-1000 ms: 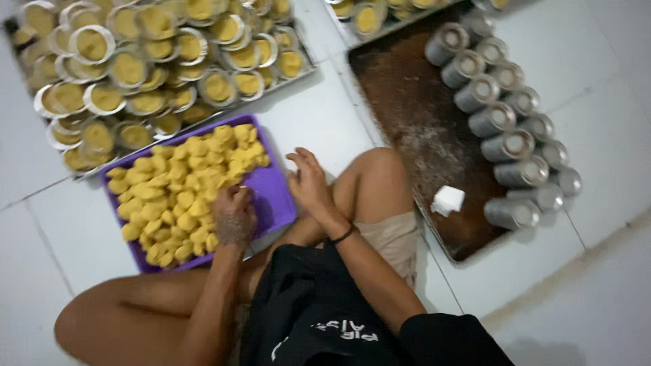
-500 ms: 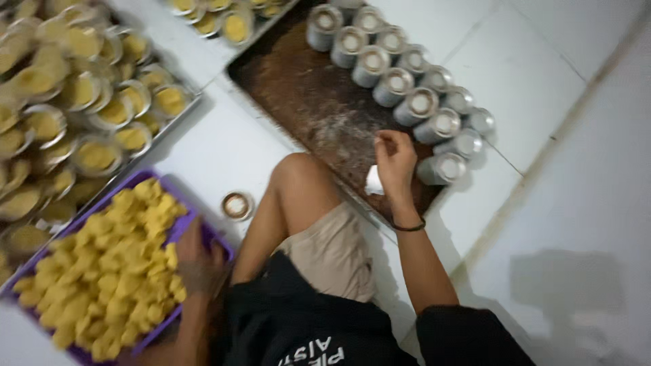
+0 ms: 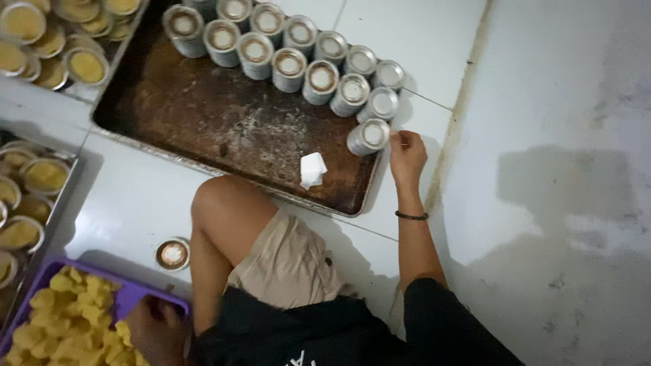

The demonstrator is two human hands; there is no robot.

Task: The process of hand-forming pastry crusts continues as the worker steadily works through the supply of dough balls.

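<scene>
My right hand (image 3: 407,154) reaches past the right edge of a dark, stained baking tray (image 3: 217,122). Its fingertips pinch the rim of the nearest stack of small metal tins (image 3: 368,136), which lies on its side. More stacks of tins (image 3: 291,64) lie in a row along the tray's far side. My left hand (image 3: 154,329) rests at the corner of a purple tray (image 3: 129,298) holding several yellow dough pieces (image 3: 61,325). Whether that hand holds anything is hidden. I sit on the floor with my bare knee (image 3: 217,203) between my hands.
A single small tin (image 3: 173,254) stands on the white tiled floor by my knee. A white scrap (image 3: 312,168) lies on the dark tray. Metal trays of filled tins (image 3: 30,183) sit at the left and at the top left (image 3: 81,64). A grey wall (image 3: 569,169) rises on the right.
My right hand moved from the white scrap further right to the last stack of tins. The view swung right and closer. My left hand stayed at the purple tray.
</scene>
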